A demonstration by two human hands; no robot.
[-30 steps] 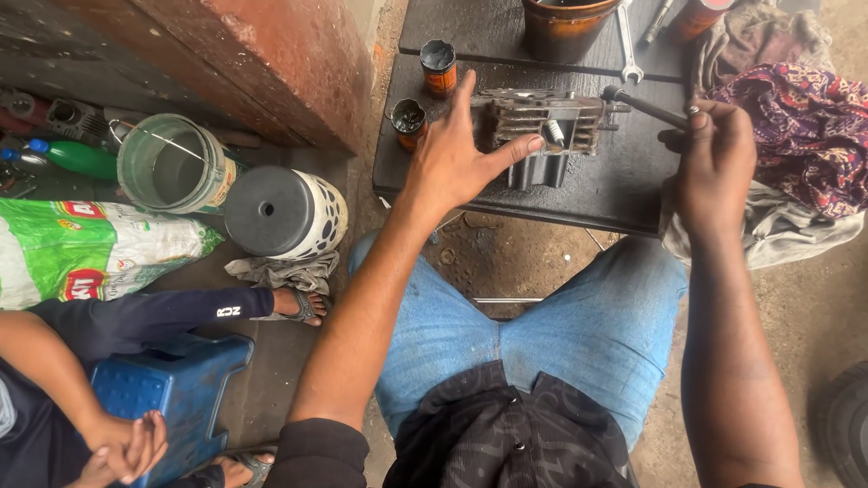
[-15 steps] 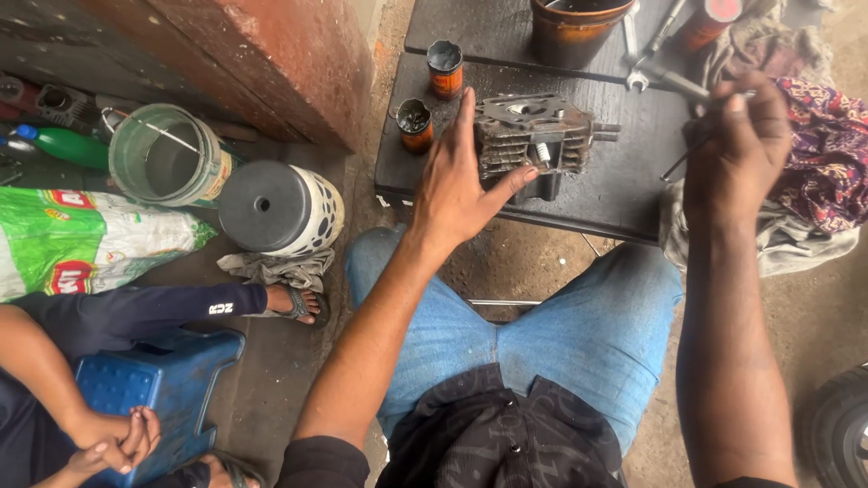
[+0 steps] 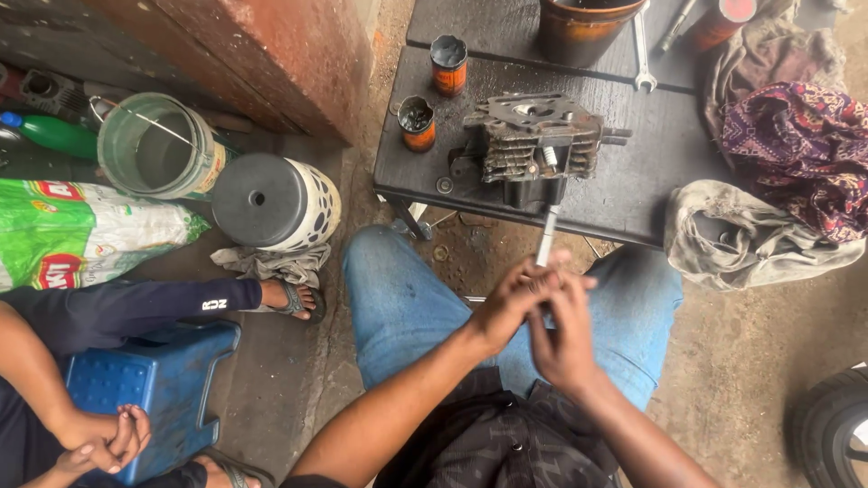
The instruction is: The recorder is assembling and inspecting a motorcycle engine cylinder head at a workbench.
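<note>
The left hand (image 3: 506, 307) and the right hand (image 3: 562, 330) are pressed together, palms facing, clamped on a thin grey metal rod (image 3: 545, 237). The rod runs up from between the palms to the underside of a dirty grey finned metal engine head (image 3: 533, 145).

The engine head rests on a low black slatted wooden desk (image 3: 633, 181), near its front edge. On the same desk stand 2 small rusty orange tins (image 3: 417, 123), an orange-brown bucket (image 3: 583, 27) at the far edge, and a silver open-ended spanner (image 3: 641, 50) beside the bucket. A patterned purple cloth (image 3: 796, 145) and a soiled grey rag (image 3: 750, 239) hang over the right end of the desk.

The floor is stained bare concrete (image 3: 750, 361). A rust-red wall (image 3: 271, 45) stands at the left. On the floor beside it sit a pale green plastic bucket (image 3: 158, 149), a round white container with a black lid (image 3: 276, 203) and a green printed sack (image 3: 81, 239). Another person sits on a blue plastic stool (image 3: 145, 380) at the lower left, hands clasped.
</note>
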